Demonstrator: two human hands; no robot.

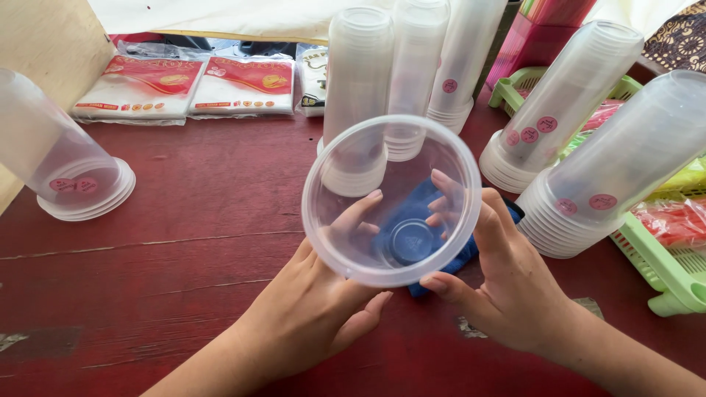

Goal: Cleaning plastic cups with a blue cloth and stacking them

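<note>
Worn red wood table (184, 242); both hands grip clear round plastic container (391, 200).

Two bare forearms come up from the bottom edge of the view, one at each side. No sleeve, cuff or glove covers either of them up to the frame edge. The left hand (316, 309) has slim fingers with short, plain, unpainted nails. The right hand (507, 287) is alike: slender fingers and short natural nails. No ring, bracelet or watch shows on either wrist or on any finger. Nothing more of the person is in view.
</note>
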